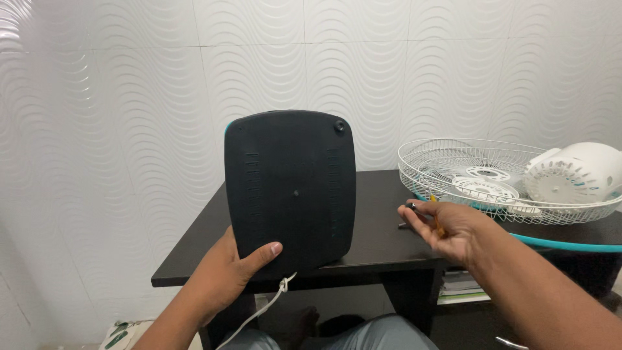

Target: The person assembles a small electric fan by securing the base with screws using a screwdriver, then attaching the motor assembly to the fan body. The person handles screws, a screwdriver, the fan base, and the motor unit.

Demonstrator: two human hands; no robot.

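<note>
Head view, left hand (228, 272) gripping black base (290, 189) (upright)

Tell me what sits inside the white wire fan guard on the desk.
Inside the white wire fan guard lies a white motor housing on its right side, beside the guard's round centre plate. Whatever is under the housing is hidden.

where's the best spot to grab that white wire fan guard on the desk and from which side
Probably by its outer rim at the near left edge, coming in from the left front. The white wire fan guard lies dish-up on the dark desk, its rim raised and free there. The white motor housing rests inside it on the right, crowding that side, and the right hand is already nearest this edge.
</note>
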